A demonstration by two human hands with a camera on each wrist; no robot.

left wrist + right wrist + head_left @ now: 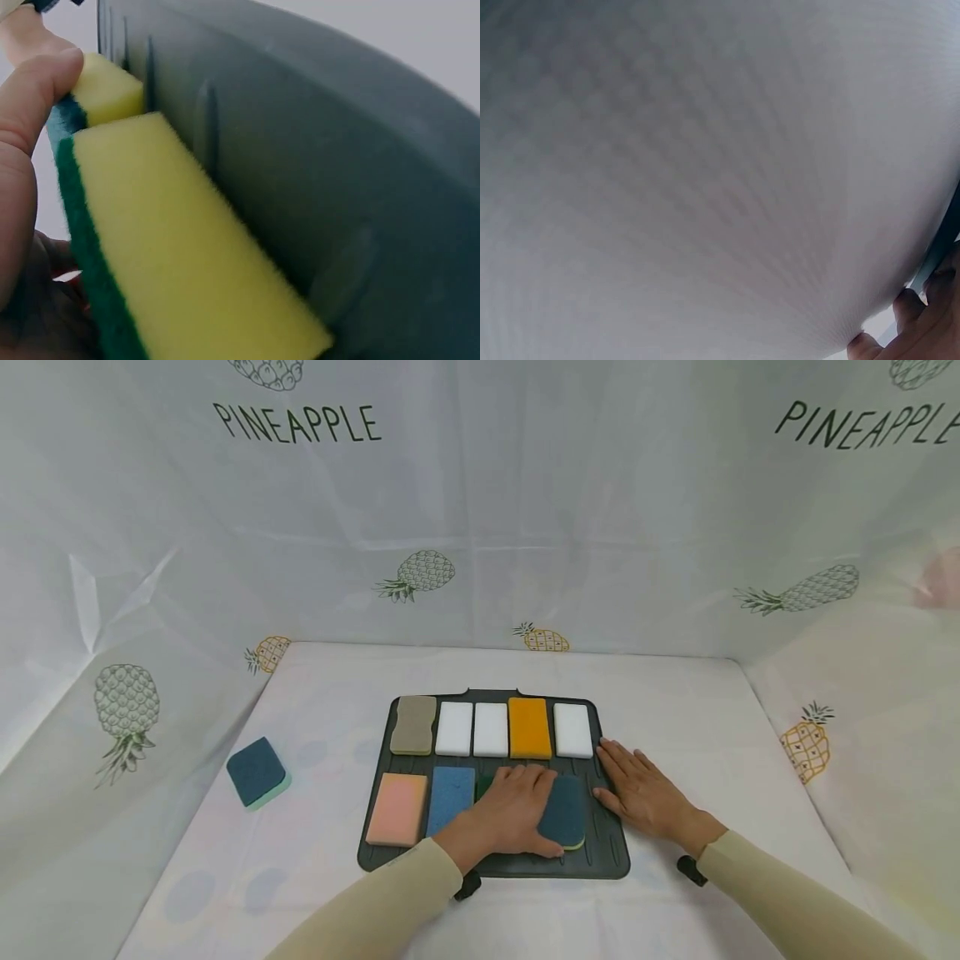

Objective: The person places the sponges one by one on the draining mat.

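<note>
A dark grey ribbed tray (604, 835) lies on the table with sponges in two rows. My left hand (510, 814) reaches over its front row, holding the dark blue sponge (564, 814) by its front and back edges. In the left wrist view the thumb tip meets that sponge's yellow foam (112, 86). A green sponge (180, 247) with yellow foam lies left of it, mostly hidden under the hand in the head view. My right hand (648, 793) rests flat at the tray's right edge, fingers straight and fingertips on the rim.
Along the back row are a grey-brown sponge (412, 725), white pads (454, 728) and an orange sponge (529, 727). A pink sponge (396, 810) and a blue one (452, 795) lie front left. Another dark blue sponge (257, 772) sits apart at the table's left edge.
</note>
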